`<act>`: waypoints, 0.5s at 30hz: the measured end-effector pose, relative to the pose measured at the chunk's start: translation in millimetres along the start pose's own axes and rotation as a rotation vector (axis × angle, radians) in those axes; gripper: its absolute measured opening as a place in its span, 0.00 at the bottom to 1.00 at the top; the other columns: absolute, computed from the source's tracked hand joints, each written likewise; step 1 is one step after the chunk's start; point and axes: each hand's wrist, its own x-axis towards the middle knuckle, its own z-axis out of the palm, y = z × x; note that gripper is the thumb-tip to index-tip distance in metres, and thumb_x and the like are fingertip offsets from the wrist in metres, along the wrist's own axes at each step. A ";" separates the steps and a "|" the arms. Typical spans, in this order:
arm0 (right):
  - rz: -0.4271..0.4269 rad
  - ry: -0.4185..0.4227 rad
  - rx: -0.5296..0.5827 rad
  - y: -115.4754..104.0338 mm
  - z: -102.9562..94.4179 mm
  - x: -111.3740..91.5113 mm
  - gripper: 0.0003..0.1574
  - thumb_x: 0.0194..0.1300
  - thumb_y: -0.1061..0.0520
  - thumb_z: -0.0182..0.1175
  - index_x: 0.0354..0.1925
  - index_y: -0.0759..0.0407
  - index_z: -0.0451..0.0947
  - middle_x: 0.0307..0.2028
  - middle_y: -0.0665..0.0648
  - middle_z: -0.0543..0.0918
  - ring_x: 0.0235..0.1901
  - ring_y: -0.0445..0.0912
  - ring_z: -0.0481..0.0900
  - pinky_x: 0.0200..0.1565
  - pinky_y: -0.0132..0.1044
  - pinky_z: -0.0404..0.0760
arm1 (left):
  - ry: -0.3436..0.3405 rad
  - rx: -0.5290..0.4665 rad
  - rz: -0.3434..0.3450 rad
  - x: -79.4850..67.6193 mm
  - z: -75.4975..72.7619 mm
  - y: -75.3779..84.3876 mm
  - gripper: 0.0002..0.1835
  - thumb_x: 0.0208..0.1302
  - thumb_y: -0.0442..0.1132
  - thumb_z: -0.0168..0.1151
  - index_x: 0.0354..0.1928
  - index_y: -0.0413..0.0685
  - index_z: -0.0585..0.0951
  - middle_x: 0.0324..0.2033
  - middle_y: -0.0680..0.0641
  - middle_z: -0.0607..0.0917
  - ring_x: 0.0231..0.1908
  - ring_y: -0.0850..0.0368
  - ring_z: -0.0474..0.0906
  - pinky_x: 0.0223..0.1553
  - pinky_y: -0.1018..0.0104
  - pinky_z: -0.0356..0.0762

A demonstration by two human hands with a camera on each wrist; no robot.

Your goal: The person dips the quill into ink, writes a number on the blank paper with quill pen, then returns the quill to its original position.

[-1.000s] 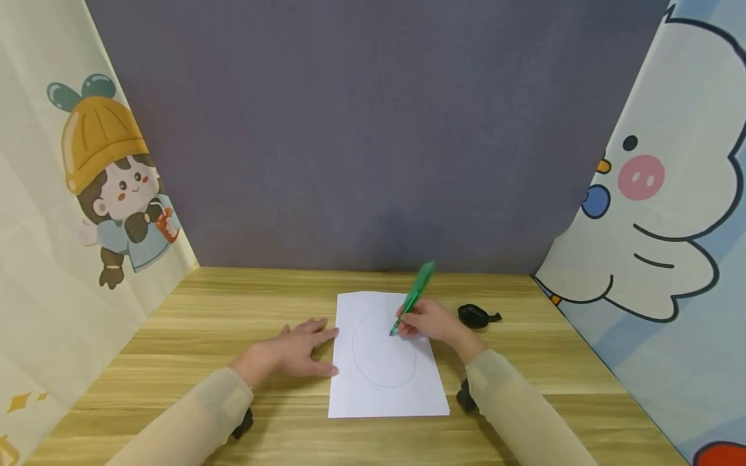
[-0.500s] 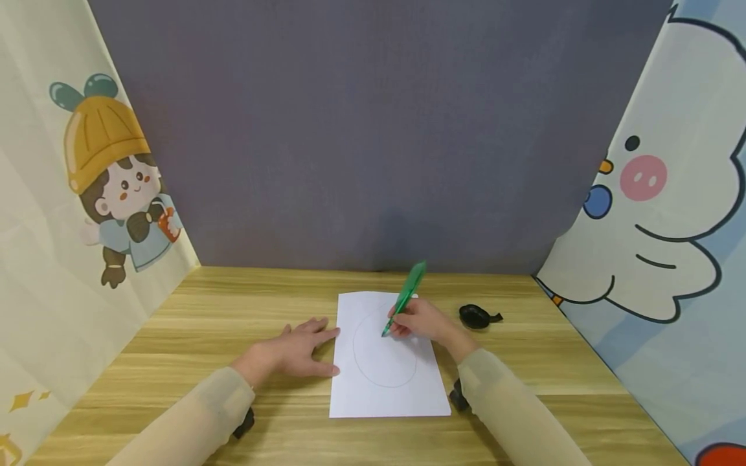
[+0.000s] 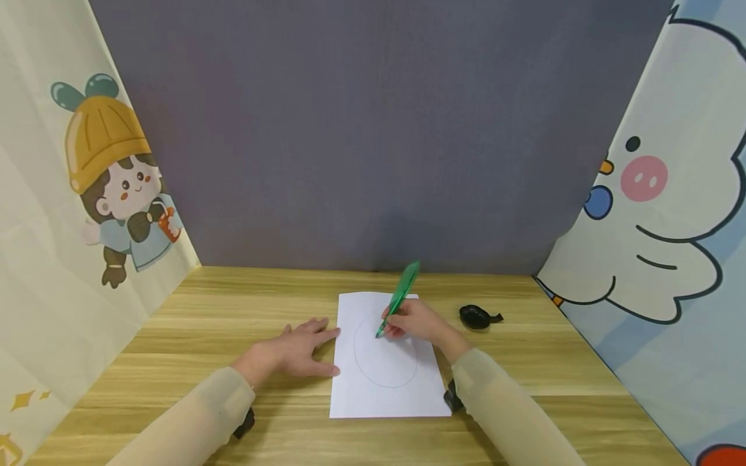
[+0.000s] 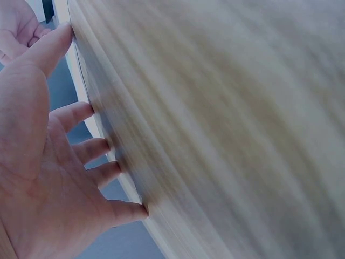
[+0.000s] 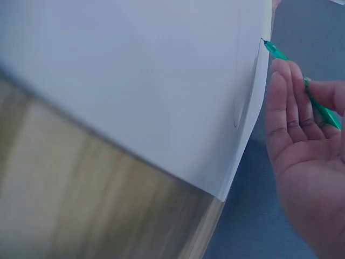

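A white sheet of paper (image 3: pixel 352 402) lies on the wooden table, bearing a thin, large oval outline (image 3: pixel 386 387). My right hand (image 3: pixel 416 321) pinches a green pen (image 3: pixel 401 291) with a broad, leaf-like top. In the head view the pen leans up and right, its tip inside the upper part of the oval. The right wrist view shows the pen tip (image 5: pixel 263 40) at the paper, with thumb and fingers around the shaft. My left hand (image 3: pixel 294 349) rests flat with fingers spread, thumb and a finger on the sheet's left edge. In the left wrist view its fingertips (image 4: pixel 135 211) touch the table.
A small black rounded object with a short tail (image 3: pixel 474 316) lies right of the paper. A dark grey panel (image 3: pixel 361 142) rises behind the table (image 3: pixel 192 336). Cartoon-printed cloths (image 3: pixel 35 259) hang at both sides.
My right hand and the green pen have moved left across the upper part of the oval. My left hand stays at the paper's left edge.
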 end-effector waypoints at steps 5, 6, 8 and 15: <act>0.000 -0.009 0.008 -1.9 2.3 0.6 0.15 0.82 0.62 0.59 0.54 0.73 0.84 0.39 0.66 0.93 0.39 0.49 0.93 0.46 0.44 0.94 | 0.001 0.000 -0.001 -0.1 0.1 -0.3 0.50 0.70 0.71 0.67 0.87 0.59 0.64 0.88 0.40 0.55 0.88 0.34 0.48 0.81 0.19 0.44; 0.002 -0.011 0.009 -2.0 2.7 0.8 0.14 0.82 0.62 0.59 0.53 0.73 0.84 0.39 0.65 0.93 0.39 0.49 0.93 0.46 0.43 0.94 | 0.002 0.000 -0.001 -0.2 0.0 -0.2 0.50 0.70 0.71 0.67 0.87 0.59 0.64 0.88 0.40 0.55 0.88 0.34 0.48 0.81 0.19 0.44; 0.006 -0.016 0.009 -2.4 3.2 1.0 0.14 0.82 0.61 0.58 0.53 0.72 0.85 0.39 0.64 0.93 0.38 0.48 0.92 0.46 0.42 0.93 | 0.003 0.002 0.001 -0.4 -0.3 0.1 0.50 0.70 0.71 0.67 0.87 0.59 0.64 0.88 0.40 0.56 0.88 0.34 0.48 0.81 0.19 0.44; 0.015 -0.028 0.001 -5.4 6.8 2.1 0.13 0.82 0.61 0.58 0.52 0.70 0.85 0.37 0.61 0.93 0.37 0.47 0.92 0.44 0.41 0.93 | -0.001 -0.005 0.001 -1.0 -1.1 0.8 0.50 0.71 0.70 0.67 0.87 0.59 0.64 0.88 0.40 0.55 0.88 0.34 0.48 0.81 0.20 0.44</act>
